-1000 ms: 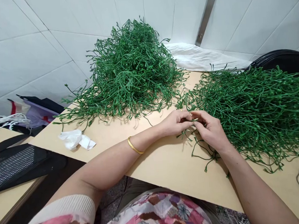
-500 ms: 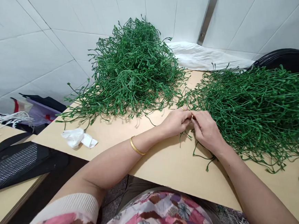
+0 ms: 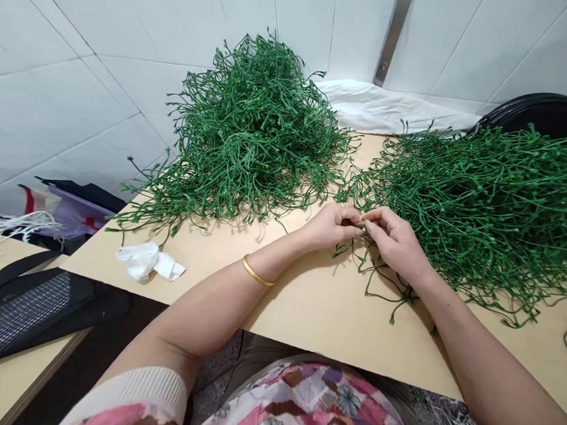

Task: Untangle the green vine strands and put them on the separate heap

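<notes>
Between the two green piles, my left hand (image 3: 334, 226) and my right hand (image 3: 394, 240) meet at the fingertips. Both pinch something small; green strands hang just below, so it looks like a green cord, though the fingers cover most of it. A few loose green cords (image 3: 385, 296) lie on the tan table (image 3: 300, 303) under my right hand. Beside my right hand spreads a wide pile of knotted green cords (image 3: 500, 215). A taller pile of the same cords (image 3: 257, 129) stands behind my left hand.
Crumpled white tissue (image 3: 143, 261) lies on the table at the left. White cloth (image 3: 393, 105) and a black round item (image 3: 541, 113) sit by the tiled wall. A black mesh item (image 3: 31, 311) and white cords (image 3: 10, 227) are on the far-left surface.
My hands have shifted slightly, with the fingers less bunched and the left fingers arched. More green strands show below the fingertips.
</notes>
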A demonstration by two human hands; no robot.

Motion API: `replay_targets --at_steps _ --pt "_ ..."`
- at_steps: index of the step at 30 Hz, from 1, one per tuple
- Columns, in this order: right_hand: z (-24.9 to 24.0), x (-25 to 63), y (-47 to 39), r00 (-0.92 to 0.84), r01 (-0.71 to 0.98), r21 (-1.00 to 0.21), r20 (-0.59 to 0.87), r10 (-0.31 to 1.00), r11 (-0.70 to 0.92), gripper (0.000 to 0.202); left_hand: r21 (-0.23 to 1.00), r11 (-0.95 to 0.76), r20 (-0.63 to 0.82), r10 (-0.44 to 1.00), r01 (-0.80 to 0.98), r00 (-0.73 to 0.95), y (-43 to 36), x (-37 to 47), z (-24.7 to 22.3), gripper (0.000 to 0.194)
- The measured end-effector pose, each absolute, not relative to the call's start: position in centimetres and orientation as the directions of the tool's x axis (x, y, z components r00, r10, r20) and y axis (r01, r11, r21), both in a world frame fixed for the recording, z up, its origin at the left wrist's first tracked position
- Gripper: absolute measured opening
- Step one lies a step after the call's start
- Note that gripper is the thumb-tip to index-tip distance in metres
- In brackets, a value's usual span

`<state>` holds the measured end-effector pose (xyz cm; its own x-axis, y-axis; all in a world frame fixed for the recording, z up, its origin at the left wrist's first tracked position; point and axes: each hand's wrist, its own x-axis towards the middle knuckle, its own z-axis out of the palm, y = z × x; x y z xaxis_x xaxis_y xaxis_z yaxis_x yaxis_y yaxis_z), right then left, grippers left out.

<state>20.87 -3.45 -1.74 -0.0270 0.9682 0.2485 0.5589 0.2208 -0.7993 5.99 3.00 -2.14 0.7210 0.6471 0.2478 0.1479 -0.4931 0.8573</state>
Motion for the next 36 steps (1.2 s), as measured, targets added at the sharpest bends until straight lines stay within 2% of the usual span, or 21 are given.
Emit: replay_targets --at_steps 3,7,12,16,20,22,23,26,28,30,32,33,36 --pt "-1.9 20.8 -3.4 -0.075 0.615 -0.753 0.238 0.968 0.233 0.014 0.826 -0.526 0.276 0.691 0.202 0.668 2.9 6.2 -2.3 0.009" --pt "-2.2 20.6 -3.4 -0.160 0.778 -0.546 0.306 0.939 0.311 0.018 0.786 -0.558 0.298 0.719 0.267 0.627 2.7 6.5 -2.5 0.013" --pt "-2.5 20.7 -3.2 -0.208 0.881 -0.342 0.343 0.916 0.327 0.024 0.803 -0.526 0.259 0.732 0.280 0.631 2.8 6.4 -2.6 0.010" --pt "-2.2 21.0 -3.4 -0.273 0.927 -0.176 0.293 0.916 0.333 0.025 0.835 -0.492 0.220 0.708 0.245 0.671 3.1 6.3 -2.6 0.009" --pt "-1.7 21.0 -3.6 -0.312 0.945 -0.010 0.257 0.915 0.326 0.019 0.835 -0.473 0.171 0.708 0.280 0.685 3.3 6.2 -2.4 0.006" --pt "-1.7 21.1 -3.6 -0.333 0.936 -0.022 0.258 0.907 0.350 0.017 0.853 -0.447 0.157 0.713 0.270 0.683 3.3 6.2 -2.3 0.004" --pt "-1.7 21.1 -3.5 -0.344 0.924 -0.078 0.257 0.903 0.374 0.017 0.874 -0.419 0.148 0.712 0.246 0.686 3.4 6.1 -2.3 0.005" --pt "-1.7 21.3 -3.1 -0.329 0.832 -0.374 0.260 0.908 0.409 0.024 0.956 -0.263 0.093 0.691 0.130 0.717 3.5 5.9 -2.1 0.005" --pt "-1.7 21.4 -2.9 -0.263 0.747 -0.559 0.250 0.932 0.360 0.029 0.981 -0.183 0.076 0.678 0.068 0.731 3.6 5.8 -1.9 0.006" --pt "-1.8 21.3 -2.7 -0.177 0.693 -0.663 0.225 0.958 0.284 0.031 0.984 -0.177 0.099 0.692 0.036 0.716 3.7 5.8 -1.8 0.007" --pt "-1.9 21.1 -2.7 -0.107 0.712 -0.663 0.225 0.968 0.233 0.031 0.972 -0.230 0.136 0.713 0.046 0.688 3.7 6.1 -1.8 0.008" --pt "-2.0 20.8 -2.8 -0.083 0.752 -0.620 0.248 0.965 0.224 0.030 0.962 -0.264 0.152 0.724 0.067 0.673 3.7 6.2 -1.9 0.008" --pt "-2.3 20.1 -3.0 -0.065 0.912 -0.357 0.359 0.931 0.201 0.024 0.913 -0.370 0.188 0.753 0.170 0.631 3.4 6.8 -2.2 0.010"
